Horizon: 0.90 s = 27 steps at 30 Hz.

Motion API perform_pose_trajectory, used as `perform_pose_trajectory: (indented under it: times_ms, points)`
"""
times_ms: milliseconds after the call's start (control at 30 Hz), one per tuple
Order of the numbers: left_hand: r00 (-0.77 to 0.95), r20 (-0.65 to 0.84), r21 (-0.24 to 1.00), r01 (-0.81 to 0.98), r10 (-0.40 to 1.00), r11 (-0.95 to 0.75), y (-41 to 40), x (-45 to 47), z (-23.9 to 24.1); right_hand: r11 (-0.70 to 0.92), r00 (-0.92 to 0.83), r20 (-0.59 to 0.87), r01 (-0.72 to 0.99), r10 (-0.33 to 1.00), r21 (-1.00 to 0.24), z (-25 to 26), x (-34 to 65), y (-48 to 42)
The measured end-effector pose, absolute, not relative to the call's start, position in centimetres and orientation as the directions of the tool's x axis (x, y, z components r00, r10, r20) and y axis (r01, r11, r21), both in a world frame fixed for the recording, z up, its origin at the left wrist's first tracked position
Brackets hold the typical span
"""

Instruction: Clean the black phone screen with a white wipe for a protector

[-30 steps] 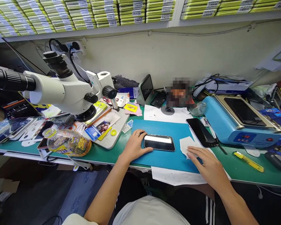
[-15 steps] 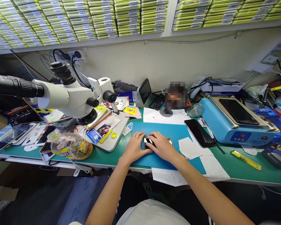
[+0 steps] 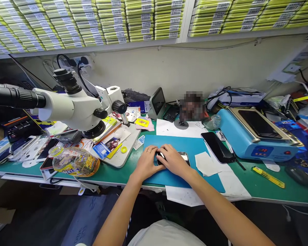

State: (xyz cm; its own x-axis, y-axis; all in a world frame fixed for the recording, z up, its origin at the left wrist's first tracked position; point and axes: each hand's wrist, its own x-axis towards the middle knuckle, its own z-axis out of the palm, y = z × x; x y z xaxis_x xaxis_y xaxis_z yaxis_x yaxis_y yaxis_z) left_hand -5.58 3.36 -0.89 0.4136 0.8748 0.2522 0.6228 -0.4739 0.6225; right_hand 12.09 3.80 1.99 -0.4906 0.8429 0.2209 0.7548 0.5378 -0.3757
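Note:
A dark phone [image 3: 182, 157] lies flat on the blue mat [image 3: 195, 145] in front of me. My left hand [image 3: 146, 162], a ring on one finger, rests at the phone's left end with its fingers curled against the edge. My right hand [image 3: 172, 159] covers the left half of the phone, fingers bent down onto the screen. Whether either hand grips anything small is hidden. A white sheet of paper [image 3: 207, 163] lies on the mat just right of the phone.
A white microscope [image 3: 74, 106] overhangs the left of the green bench. A plastic bottle [image 3: 74, 160] lies on its side near the front edge. A second black phone [image 3: 217, 147], a blue heating machine [image 3: 256, 136] and a yellow cutter [image 3: 268, 172] sit at the right. Yellow-green boxes fill the shelves above.
My right hand left the white paper at the right and moved onto the phone's left half, next to my left hand. In the last half second both hands barely shifted.

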Motion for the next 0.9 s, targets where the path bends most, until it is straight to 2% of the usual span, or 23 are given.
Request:
perform_pose_trajectory:
  times_ms: [467,900]
  points:
    - [0.407,0.226,0.669,0.595,0.885,-0.445,3.4,-5.7,-0.6,0.625,-0.581,0.229,0.720,0.781,-0.303,2.0,12.2,5.3]
    - [0.398,0.206,0.686,0.593,0.894,-0.422,3.4,-5.7,-0.3,0.637,-0.570,0.288,0.714,0.769,-0.289,0.6,11.9,6.1]
